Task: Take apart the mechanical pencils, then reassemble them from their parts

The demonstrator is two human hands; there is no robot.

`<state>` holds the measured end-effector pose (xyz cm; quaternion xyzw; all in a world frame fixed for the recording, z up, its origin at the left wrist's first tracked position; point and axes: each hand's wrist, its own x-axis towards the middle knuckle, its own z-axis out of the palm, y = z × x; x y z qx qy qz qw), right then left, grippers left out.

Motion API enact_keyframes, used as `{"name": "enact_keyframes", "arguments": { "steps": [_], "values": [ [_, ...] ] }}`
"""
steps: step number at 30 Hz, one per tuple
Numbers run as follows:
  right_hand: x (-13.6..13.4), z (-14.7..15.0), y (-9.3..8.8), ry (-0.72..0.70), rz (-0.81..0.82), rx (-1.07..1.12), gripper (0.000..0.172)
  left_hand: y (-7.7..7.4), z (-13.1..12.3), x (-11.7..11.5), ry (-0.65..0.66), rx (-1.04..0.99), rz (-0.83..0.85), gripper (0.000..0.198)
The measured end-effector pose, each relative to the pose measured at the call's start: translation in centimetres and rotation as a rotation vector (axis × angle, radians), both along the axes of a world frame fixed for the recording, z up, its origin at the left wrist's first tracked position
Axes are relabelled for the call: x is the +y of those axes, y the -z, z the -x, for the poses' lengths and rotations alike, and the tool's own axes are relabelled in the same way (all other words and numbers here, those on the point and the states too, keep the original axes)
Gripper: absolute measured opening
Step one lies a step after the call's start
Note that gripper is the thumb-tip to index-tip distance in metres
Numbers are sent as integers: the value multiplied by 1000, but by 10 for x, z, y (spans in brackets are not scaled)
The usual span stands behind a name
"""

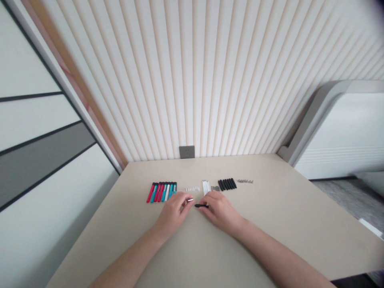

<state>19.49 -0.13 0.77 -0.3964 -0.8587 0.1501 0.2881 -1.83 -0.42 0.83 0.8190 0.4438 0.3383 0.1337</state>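
Note:
Between the thumb and fingers of my left hand [173,209] is a short silvery piece [190,200]; its exact kind is too small to make out. My right hand [220,210] pinches a slim black pen part [201,205], its tip pointing left toward my left hand. The two pieces are close together but apart. Just beyond my left hand lies a row of red, teal and white pen barrels [159,193] with black ends. White slender tubes [205,185] lie beyond my right hand, partly covered by its fingers.
Small white pieces [192,189] form a row between the hands, farther back. Small grey parts [215,188], several black tubes [227,184] and little metal pieces [245,181] lie to the right on the beige table [288,216]. A ribbed wall with a socket [187,152] stands behind.

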Motion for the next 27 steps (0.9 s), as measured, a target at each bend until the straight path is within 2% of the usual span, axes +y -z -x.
{"name": "enact_keyframes", "arguments": {
  "steps": [7,14,20,27],
  "values": [
    [-1,4,3,-26,-31,-82,10,-1,-4,0,115,57,0,7],
    [-7,7,-5,-60,-19,117,16,2,-4,0,127,101,-3,10],
    [-9,7,-8,-137,-39,141,24,0,-3,0,154,87,-42,23],
    [-8,7,-9,-120,-7,167,12,0,-5,-1,124,147,-75,15]
  ]
}}
